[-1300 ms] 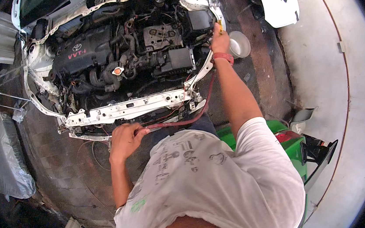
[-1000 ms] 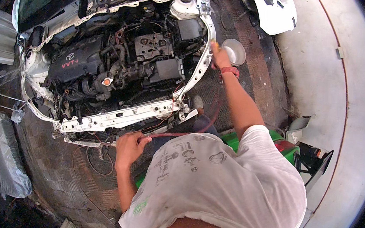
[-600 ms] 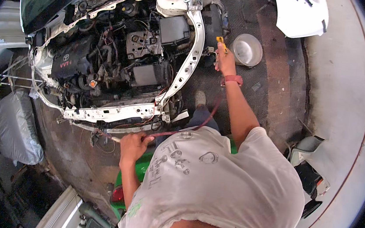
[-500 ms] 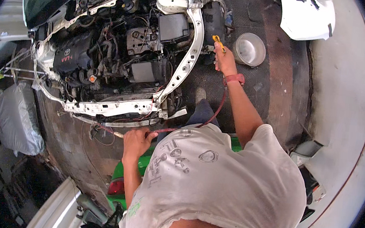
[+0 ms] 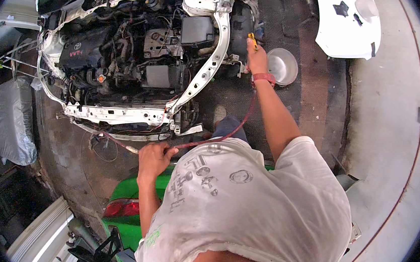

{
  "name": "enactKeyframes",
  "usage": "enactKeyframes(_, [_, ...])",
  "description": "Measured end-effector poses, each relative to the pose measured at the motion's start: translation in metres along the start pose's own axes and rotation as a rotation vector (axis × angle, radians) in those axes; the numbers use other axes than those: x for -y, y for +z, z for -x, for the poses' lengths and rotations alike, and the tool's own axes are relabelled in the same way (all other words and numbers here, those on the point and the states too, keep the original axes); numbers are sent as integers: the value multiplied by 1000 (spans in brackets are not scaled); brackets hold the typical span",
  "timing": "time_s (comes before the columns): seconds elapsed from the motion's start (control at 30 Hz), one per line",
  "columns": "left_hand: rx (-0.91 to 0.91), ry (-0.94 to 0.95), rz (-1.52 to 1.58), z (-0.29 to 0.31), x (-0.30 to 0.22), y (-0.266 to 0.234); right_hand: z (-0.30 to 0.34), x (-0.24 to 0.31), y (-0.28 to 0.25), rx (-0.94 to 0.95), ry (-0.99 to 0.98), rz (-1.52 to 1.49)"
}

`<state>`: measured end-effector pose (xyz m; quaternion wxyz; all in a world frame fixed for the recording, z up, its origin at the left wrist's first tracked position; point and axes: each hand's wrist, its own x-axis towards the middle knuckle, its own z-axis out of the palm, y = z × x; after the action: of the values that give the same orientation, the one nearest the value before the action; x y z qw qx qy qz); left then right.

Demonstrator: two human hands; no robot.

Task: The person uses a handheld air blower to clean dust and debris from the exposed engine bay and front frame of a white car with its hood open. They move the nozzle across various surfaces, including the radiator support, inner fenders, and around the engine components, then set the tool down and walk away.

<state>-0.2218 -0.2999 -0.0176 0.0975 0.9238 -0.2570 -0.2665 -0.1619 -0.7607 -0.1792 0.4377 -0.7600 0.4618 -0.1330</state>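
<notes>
My right hand [image 5: 257, 60] reaches forward, closed round a small yellow tool [image 5: 252, 41] that looks like an air blow gun. It is held beside the black wheel-arch area [image 5: 241, 29] at the right side of a stripped car front. A red hose [image 5: 246, 115] runs up toward my right wrist. Closer to me and further left, my left hand [image 5: 155, 157] is closed round the same hose, just beside its pale coupling [image 5: 131, 149]. The tool's nozzle and trigger are too small or hidden to make out.
The engine bay [image 5: 126, 55] lies open behind a curved white frame [image 5: 216, 51]. A round tub [image 5: 283, 67] stands on the floor right of my right hand. White body panel [image 5: 349, 28] is at the far right; a green car part with a red tail lamp [image 5: 124, 207] is close behind my left arm.
My right hand and the yellow tool have moved forward, further past the tub. My left hand keeps its grip on the hose. The whole view has shifted a little.
</notes>
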Motion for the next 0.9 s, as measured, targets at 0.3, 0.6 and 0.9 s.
enactKeyframes(0.3, [-44,50,140,24,17,11,20,74,5,8,-300,56])
enactKeyframes(0.6, [-251,-63,191,9,-15,-24,-88,152,-6,62,-128,-161])
enactKeyframes(0.9, [-226,-171,198,-93,-128,-42,-235,177,24,52,-314,25])
